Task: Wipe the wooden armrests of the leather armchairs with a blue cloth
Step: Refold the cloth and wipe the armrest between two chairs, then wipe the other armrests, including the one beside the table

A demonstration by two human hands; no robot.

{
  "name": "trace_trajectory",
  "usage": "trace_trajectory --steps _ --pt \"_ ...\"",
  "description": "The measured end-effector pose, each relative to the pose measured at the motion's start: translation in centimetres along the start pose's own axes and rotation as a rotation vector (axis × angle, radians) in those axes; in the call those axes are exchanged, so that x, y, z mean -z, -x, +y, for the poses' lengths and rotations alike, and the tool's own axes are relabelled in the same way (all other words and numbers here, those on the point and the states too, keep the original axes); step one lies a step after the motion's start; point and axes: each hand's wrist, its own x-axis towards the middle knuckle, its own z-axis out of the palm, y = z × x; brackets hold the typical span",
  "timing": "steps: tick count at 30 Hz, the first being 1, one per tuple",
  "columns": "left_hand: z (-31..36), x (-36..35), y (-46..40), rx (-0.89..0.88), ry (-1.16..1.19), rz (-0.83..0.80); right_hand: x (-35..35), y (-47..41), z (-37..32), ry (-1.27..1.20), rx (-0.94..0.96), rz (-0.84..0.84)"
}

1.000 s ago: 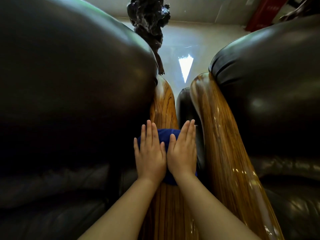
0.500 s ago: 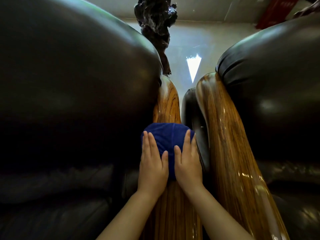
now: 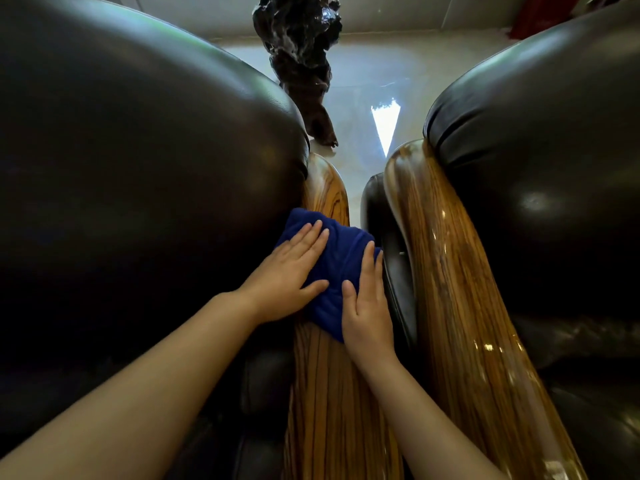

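A blue cloth (image 3: 337, 261) lies draped over the glossy wooden armrest (image 3: 329, 393) of the left dark leather armchair (image 3: 138, 185). My left hand (image 3: 289, 275) presses flat on the cloth's left side, fingers pointing up and to the right. My right hand (image 3: 367, 303) presses on its right edge, fingers wrapping toward the gap between the chairs. A second wooden armrest (image 3: 460, 306) runs alongside on the right, belonging to the right leather armchair (image 3: 547, 168).
A dark gnarled carved sculpture (image 3: 299, 57) stands on the shiny pale floor (image 3: 384, 81) beyond the armrests. A narrow gap with dark leather padding (image 3: 391, 258) separates the two armrests. A red object (image 3: 540, 12) shows at the top right.
Both hands have pushed the cloth farther along the left armrest. They have spread apart, the left hand angling to the right, and more of the cloth shows between them.
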Motion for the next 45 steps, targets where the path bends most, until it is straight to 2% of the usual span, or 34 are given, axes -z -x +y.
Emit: trace_trajectory --steps 5,10,19,22,26,30,33,37,45 --pt "0.0 2.4 -1.7 -0.078 -0.111 -0.128 1.2 -0.6 0.3 -0.129 -0.046 -0.093" --pt "0.3 3.8 -2.8 -0.109 -0.239 -0.203 3.8 -1.5 0.6 -0.099 -0.073 -0.226" --pt "2.9 3.8 -3.8 -0.200 -0.377 -0.256 3.4 0.1 0.9 0.046 -0.128 -0.098" --pt "3.8 3.3 -3.1 -0.234 -0.369 -0.252 3.3 1.3 0.7 0.098 -0.148 -0.006" --pt "4.9 2.3 -0.6 -0.257 -0.279 -0.176 3.9 3.7 0.8 0.130 -0.121 0.071" --pt "6.9 1.0 3.5 -0.260 -0.086 -0.094 7.0 6.1 1.0 0.159 -0.173 -0.061" --pt "8.8 0.2 6.7 -0.135 0.077 -0.131 9.3 7.7 0.1 0.185 -0.214 -0.190" --pt "11.0 1.6 9.7 0.036 0.328 -0.098 12.6 9.3 -3.0 0.237 -0.152 -0.245" --pt "18.8 9.9 13.6 0.056 0.344 0.073 22.4 13.0 -11.4 0.237 -0.009 -0.206"
